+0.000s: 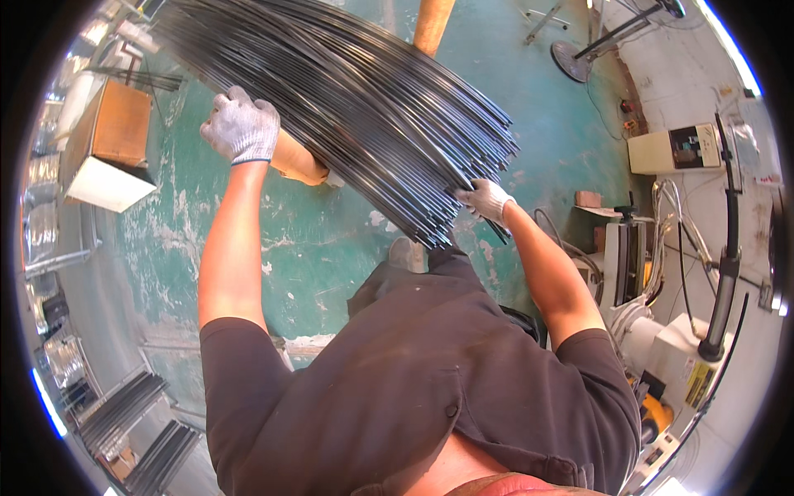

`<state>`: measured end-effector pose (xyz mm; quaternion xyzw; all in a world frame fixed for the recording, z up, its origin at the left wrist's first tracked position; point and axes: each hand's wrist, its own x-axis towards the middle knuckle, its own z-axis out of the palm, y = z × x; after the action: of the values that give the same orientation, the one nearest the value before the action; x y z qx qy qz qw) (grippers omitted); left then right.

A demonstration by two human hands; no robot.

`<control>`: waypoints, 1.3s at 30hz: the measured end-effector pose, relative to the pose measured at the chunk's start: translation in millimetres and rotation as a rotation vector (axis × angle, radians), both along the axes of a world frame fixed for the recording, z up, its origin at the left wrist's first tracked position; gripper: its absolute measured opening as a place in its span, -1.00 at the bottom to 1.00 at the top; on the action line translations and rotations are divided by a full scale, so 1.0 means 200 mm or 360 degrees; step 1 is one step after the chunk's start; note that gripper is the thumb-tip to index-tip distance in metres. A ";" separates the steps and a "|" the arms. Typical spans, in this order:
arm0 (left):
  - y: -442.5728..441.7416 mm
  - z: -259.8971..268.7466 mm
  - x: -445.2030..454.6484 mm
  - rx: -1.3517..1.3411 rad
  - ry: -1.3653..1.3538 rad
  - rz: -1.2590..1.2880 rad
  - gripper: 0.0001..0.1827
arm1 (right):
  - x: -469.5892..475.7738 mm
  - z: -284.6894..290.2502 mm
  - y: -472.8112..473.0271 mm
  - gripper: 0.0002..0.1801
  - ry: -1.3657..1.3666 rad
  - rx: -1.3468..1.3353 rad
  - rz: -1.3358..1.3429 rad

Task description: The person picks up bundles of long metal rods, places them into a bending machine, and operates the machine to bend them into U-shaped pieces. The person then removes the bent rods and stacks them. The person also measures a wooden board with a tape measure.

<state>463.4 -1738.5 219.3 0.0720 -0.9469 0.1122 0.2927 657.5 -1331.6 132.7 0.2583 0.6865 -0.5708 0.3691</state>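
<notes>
A wide layer of long black rods [347,111] spreads from the upper left to the middle, with the near ends fanned unevenly. My right hand [487,199], in a white knit glove, grips a few of the rods by their near ends; the tips stick out past the fingers. At the left edge of the layer is my left hand [240,126], gloved too, its fingers curled. Whether it holds a rod is hidden by the back of the glove. Close to that hand, a tan tube [301,158] juts out from beneath the rods.
Another tan tube [431,25] shows beyond the rods. Worn green floor [310,229] lies below. A cardboard box [121,124] stands at left, above racks of black bars [124,412]. Machinery with cables [657,335] lines the right wall, and a round-based stand [569,61] is at upper right.
</notes>
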 end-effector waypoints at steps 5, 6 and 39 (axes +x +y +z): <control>0.00 -0.02 0.16 0.0139 0.0069 -0.0234 -0.70 | 0.27 -0.29 0.08 -0.72 0.0163 0.0385 0.0000; -0.01 -0.02 0.19 0.0151 0.0154 -0.0285 -0.72 | 0.29 -0.31 0.06 -0.67 0.0219 0.0571 0.0100; 1.04 -0.99 1.42 0.4470 -0.1472 0.0259 -0.57 | 3.96 0.14 0.34 -0.67 0.0004 0.1735 0.0094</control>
<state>748.1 -1531.1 22.0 0.2998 -0.2784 -0.8459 -0.3423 1449.5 -1263.6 160.5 0.3923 0.8902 -0.1219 0.1968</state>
